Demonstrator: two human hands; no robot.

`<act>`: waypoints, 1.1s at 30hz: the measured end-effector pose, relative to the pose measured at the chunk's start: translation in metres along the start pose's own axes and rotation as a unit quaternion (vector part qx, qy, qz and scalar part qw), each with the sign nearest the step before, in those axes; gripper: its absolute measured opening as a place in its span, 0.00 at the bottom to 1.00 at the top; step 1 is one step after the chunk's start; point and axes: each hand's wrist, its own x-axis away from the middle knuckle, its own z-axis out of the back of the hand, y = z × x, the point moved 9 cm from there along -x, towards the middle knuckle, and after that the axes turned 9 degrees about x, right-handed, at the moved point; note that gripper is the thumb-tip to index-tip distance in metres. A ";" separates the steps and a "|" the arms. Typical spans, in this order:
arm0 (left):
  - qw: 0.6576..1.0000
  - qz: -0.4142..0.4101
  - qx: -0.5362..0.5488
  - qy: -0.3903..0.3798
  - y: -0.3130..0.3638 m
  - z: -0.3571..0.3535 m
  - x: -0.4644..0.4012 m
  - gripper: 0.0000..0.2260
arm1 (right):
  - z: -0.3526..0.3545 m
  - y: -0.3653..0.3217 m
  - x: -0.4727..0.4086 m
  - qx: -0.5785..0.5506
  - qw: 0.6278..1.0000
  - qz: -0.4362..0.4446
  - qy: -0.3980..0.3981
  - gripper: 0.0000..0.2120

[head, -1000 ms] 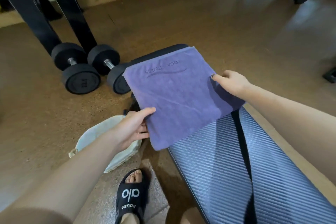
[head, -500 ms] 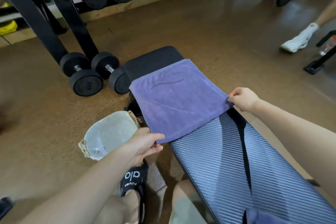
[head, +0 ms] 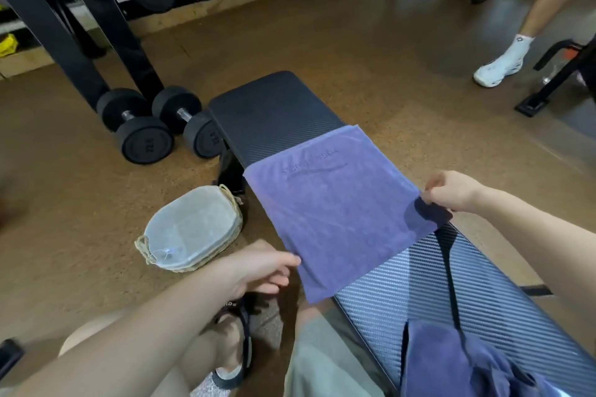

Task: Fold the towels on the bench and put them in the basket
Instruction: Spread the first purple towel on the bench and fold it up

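Gym flooring surrounds the padded table (head: 277, 113), where a purple towel (head: 335, 213) lies flat. Left hand (head: 261, 271) and right hand (head: 451, 192) each pinch a near corner. Beside it on the floor, the lined basket (head: 193, 232).

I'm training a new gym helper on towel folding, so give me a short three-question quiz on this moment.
1. True or false: the basket sits on top of the bench.
2. Which hand pinches the purple towel at its right corner? A) left hand B) right hand
3. Fill in: more purple cloth lies bunched at the ___ end of the bench.

Key: 1. False, it stands on the floor beside the bench. 2. B. 3. near.
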 end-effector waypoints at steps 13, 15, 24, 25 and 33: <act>0.933 -0.241 -0.122 0.239 0.127 0.096 -0.043 0.19 | 0.023 -0.135 -0.071 -0.149 0.967 0.068 0.196 0.17; 0.926 -0.250 -0.127 0.251 0.132 0.103 -0.048 0.13 | 0.024 -0.138 -0.082 -0.162 0.966 0.052 0.196 0.17; 0.935 -0.216 -0.131 0.248 0.139 0.125 -0.059 0.04 | 0.033 -0.138 -0.104 -0.249 0.949 0.043 0.191 0.04; 0.936 -0.217 -0.129 0.245 0.140 0.126 -0.059 0.04 | 0.033 -0.138 -0.106 -0.270 0.944 0.042 0.184 0.03; 0.926 -0.228 -0.178 0.244 0.151 0.130 -0.048 0.05 | 0.038 -0.143 -0.108 -0.297 0.935 0.070 0.182 0.04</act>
